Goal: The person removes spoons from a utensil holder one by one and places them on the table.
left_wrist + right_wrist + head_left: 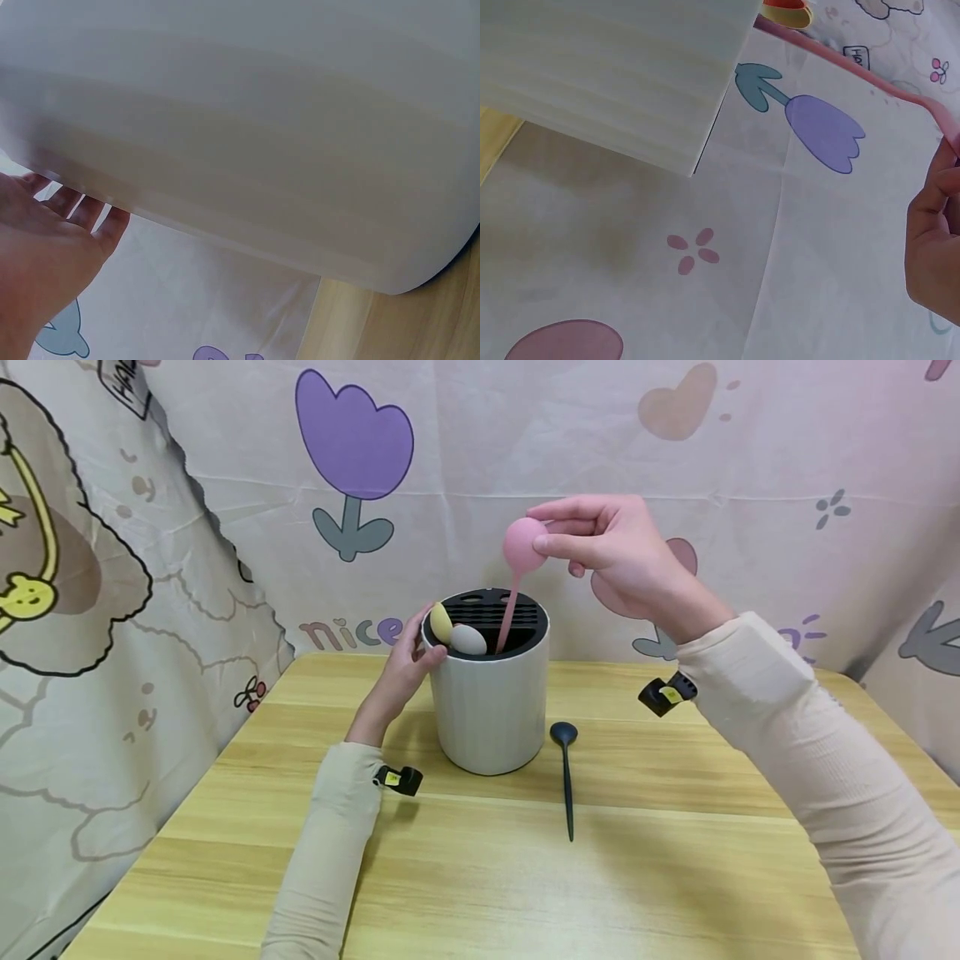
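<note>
A pale ribbed utensil holder (491,718) with a black slotted top stands upright on the table. My right hand (611,543) pinches a pink spoon (522,545) by its round bowl, above the holder. The spoon's thin handle points down, its lower end inside the front opening. My left hand (405,664) grips the holder's left side, with the thumb at the rim and the fingers reaching round the side. In the left wrist view, bent fingers (112,225) touch the holder's wall. A yellow spoon head (441,623) and a grey spoon head (468,640) stick out beside the thumb.
A dark spoon (565,735) lies on the wooden table (465,877), right of the holder, its handle toward me. Printed cloth (480,452) hangs behind the table and at its sides. A small black camera sits on each sleeve.
</note>
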Tool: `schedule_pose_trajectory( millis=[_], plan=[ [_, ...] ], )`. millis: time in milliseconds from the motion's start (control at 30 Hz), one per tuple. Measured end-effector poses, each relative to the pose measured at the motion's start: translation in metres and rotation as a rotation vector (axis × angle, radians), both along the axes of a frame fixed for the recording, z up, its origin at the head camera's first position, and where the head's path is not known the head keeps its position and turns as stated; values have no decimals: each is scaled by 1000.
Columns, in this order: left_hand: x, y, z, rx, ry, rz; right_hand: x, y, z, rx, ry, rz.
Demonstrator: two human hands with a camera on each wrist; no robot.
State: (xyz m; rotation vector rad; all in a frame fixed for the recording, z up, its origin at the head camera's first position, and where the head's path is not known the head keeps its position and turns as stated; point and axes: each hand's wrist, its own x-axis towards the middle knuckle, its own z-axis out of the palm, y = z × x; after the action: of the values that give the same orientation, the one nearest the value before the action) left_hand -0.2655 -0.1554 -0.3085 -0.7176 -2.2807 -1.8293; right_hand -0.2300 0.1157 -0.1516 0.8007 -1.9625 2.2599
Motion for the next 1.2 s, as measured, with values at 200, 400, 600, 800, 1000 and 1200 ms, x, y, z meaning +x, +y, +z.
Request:
schedule_pose_trajectory(
  millis=[200, 400, 600, 800, 1000, 1200],
  plan=[
    [1, 0, -1, 6, -2, 1, 3, 1, 1, 35, 42, -18],
    [1, 1, -1, 13, 5, -2, 9, 8, 7, 104, 123, -89],
    [1, 1, 0, 9, 4, 0, 11, 16, 13, 53, 164, -96],
    [1, 0, 0, -2, 7, 5, 14, 22, 17, 7, 174, -99],
    [0, -1, -1, 5, 12, -6, 16, 30, 17, -44, 154, -99],
    [-2, -2, -2, 14, 8, -16, 15, 36, 15, -80, 142, -100]
  ],
)
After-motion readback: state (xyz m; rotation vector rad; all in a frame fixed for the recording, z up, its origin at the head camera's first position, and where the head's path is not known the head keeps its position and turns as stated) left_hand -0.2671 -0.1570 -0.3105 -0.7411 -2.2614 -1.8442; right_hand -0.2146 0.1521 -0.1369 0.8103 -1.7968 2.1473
